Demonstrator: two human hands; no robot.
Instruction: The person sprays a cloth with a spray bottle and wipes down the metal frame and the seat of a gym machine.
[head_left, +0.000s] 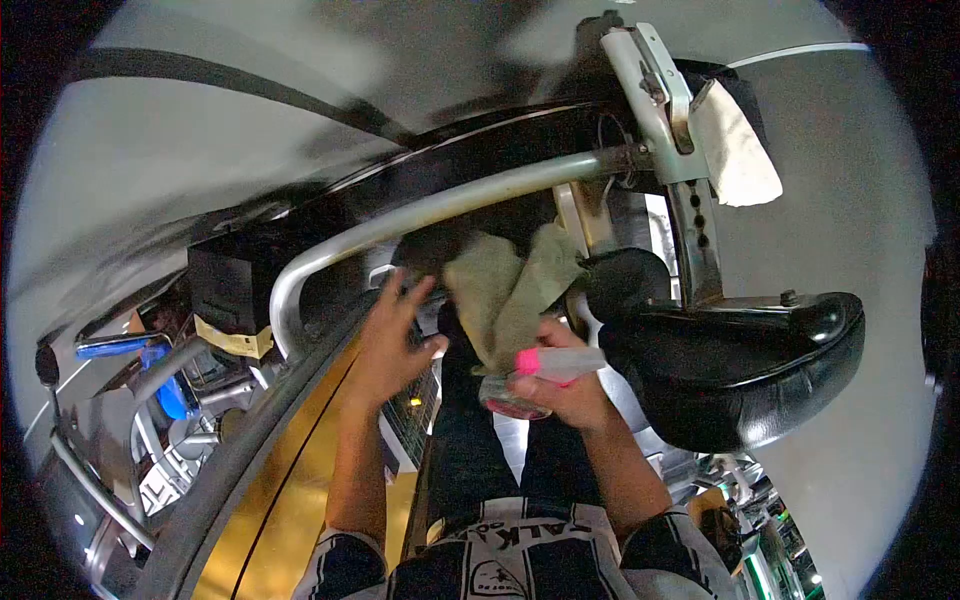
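My right hand (pixel 570 392) is closed around a clear spray bottle (pixel 552 365) with a pink nozzle. It also pinches an olive-green cloth (pixel 510 285), which stands out from the fist towards the machine. My left hand (pixel 393 338) holds nothing. Its fingers are spread just left of the cloth, close to a curved grey metal bar (pixel 430 212) of a gym machine. The fingertips are near the bar, but I cannot tell if they touch it.
A black padded seat (pixel 770 370) juts out right of my right hand. A grey bracket with a white rag (pixel 738 152) stands above it. A yellow frame panel (pixel 300 470) runs along my left arm. Blue-handled equipment (pixel 125 346) sits far left.
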